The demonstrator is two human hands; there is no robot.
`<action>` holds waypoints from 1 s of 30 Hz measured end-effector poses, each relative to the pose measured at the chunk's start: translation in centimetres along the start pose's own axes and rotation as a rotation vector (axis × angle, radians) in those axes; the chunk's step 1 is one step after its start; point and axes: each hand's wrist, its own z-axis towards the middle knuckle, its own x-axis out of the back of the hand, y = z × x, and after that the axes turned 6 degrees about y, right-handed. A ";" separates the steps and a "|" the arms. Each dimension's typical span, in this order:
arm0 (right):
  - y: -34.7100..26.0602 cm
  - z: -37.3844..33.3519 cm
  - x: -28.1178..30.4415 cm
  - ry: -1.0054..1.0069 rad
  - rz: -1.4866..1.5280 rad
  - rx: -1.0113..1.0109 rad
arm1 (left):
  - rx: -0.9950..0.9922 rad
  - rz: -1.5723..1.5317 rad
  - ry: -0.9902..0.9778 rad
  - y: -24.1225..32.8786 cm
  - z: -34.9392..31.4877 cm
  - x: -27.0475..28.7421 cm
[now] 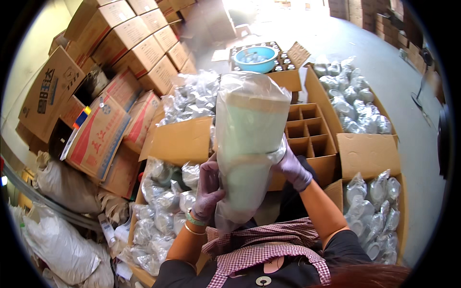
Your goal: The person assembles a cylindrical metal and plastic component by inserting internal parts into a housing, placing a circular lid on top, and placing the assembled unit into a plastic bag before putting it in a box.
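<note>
**A bulky bag (252, 139) blocks the middle of my view**

I have the bag raised in front of me, between the open boxes, tall end pointing away. Through its clouded film I make out pale green, stacked forms, but not what they are. Its loose lower end hangs before my apron (269, 252).

My gloved right hand (293, 165) is closed on the bag's right side, near its middle, some fingers lost behind the plastic. My gloved left hand (209, 189) is half curled at the left edge, lower down; I cannot tell how firmly it grips, since the film hides part of the contact.

Just beyond my right hand, the divided box (307, 138) shows a few bare cells; the bag covers the rest. On my left, a box flap (181, 144) stands over wrapped pieces (161, 225), and my left forearm cuts across their near end. More such pieces fill the boxes on my right, their shapes muddled by shiny film.

Farther off, a blue basin (259, 68) holds small clear things too blurred to name. Glare washes out the floor behind it. Stacked cartons (144, 53) run out of sight at the top, white sacks (67, 249) fade into the dark lower-left rim, and hair (370, 276) covers the bottom right.
</note>
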 end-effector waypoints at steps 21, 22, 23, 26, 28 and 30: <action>-7.4 -16.7 3.2 -0.688 -1.417 0.034 | -0.006 1.519 -0.629 0.4 -5.6 4.0; -8.8 -14.2 4.1 -0.611 -1.124 -0.258 | 0.232 1.185 -0.670 0.7 -4.0 7.6; -9.9 -11.5 4.3 -0.392 -0.998 -0.199 | 0.309 0.975 -0.395 1.8 -2.4 8.8; -11.8 -6.7 -3.1 0.190 -1.034 0.484 | 0.036 0.331 0.292 0.8 4.0 4.4; -11.2 -5.6 -8.5 0.097 -1.141 0.651 | 0.007 -0.014 0.109 -3.1 8.2 1.7; -9.2 -4.8 -11.1 0.034 -1.192 0.538 | 0.053 0.013 -0.062 -5.0 9.2 -0.8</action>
